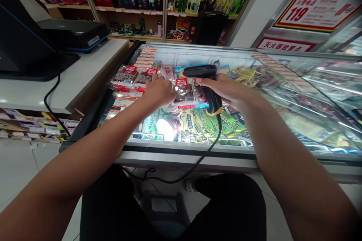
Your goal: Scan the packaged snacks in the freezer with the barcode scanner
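My right hand (223, 90) is closed round the handle of a black barcode scanner (204, 79) with a yellow base, its head pointing left over the glass lid of a chest freezer (283, 83). A black cable (198, 162) hangs from the scanner down to the floor. My left hand (160, 91) rests on a clear snack packet with a red label (183, 92) lying on the glass, fingers curled over its left edge. Two similar red-labelled packets (132, 76) lie on the glass just to the left.
A white counter (76, 79) at left carries a black monitor (19, 37) and a flat black device (73, 34). Shelves of packaged goods (158, 3) line the back wall. A red and yellow sign (322, 3) hangs at right. Frozen goods fill the freezer.
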A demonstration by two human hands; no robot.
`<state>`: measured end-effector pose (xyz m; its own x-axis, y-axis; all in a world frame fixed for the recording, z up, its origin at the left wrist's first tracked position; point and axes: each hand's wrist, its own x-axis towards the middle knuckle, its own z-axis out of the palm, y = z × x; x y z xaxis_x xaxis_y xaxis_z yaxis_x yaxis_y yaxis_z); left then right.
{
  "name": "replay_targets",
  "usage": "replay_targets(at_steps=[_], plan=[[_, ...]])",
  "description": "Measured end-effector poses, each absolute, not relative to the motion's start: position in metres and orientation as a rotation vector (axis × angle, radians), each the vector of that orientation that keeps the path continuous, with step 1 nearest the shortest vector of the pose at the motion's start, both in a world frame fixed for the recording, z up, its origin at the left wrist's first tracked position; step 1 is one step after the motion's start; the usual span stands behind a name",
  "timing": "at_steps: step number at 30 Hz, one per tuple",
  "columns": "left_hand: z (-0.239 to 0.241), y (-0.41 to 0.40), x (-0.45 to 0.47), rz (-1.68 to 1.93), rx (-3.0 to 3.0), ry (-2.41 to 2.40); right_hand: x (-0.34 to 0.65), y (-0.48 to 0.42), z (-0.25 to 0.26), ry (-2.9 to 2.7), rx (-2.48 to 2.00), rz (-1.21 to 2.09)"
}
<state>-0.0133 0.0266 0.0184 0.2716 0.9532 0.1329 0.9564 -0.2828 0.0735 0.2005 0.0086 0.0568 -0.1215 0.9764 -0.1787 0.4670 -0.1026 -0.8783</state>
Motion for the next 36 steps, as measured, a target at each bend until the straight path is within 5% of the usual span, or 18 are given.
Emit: replay_targets(at_steps=[11,22,36], plan=[[0.011,0.048,-0.012,-1.495,-2.705,-2.068,0.193,0.013,0.053,-1.350,-1.388,1.291],[0.028,0.063,-0.033,-1.970,-2.282,-2.251,0.193,0.001,0.061,-1.513,-1.260,1.487],[0.022,0.069,-0.036,-2.050,-2.295,-2.134,0.193,0.001,0.061,-1.542,-1.176,1.515]])
